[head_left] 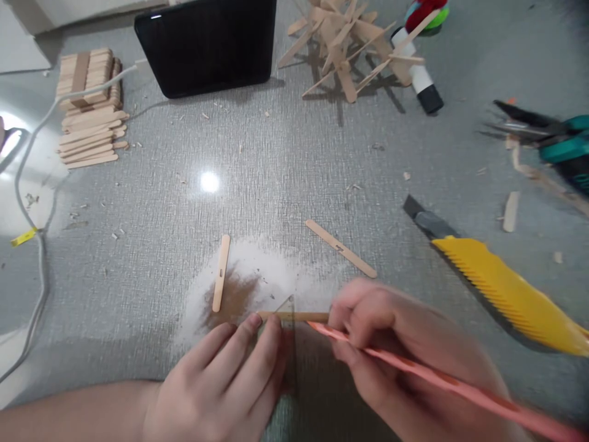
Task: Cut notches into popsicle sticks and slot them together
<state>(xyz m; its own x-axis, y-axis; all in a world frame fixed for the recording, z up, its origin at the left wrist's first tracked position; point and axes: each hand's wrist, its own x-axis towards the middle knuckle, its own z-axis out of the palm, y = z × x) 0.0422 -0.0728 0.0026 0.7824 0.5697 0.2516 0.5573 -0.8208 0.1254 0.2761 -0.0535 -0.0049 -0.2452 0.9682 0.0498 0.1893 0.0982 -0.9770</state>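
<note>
My left hand (221, 380) lies with its fingers flat and close together, pressing a clear set square (288, 319) onto a wooden craft stick (294, 317) on the grey floor. My right hand (391, 356) is closed round a pink pencil (442, 382), whose tip rests on the stick beside the set square's edge. Two more craft sticks lie just beyond, one (221, 272) upright on the left, one (340, 248) slanting on the right.
A yellow utility knife (497, 288) lies at the right with its blade out. Teal pliers (561, 144), a glue tube (421, 77), a stick structure (345, 46), a black tablet (207, 43), stacked sticks (89, 104) and a white cable (32, 184) surround the spot.
</note>
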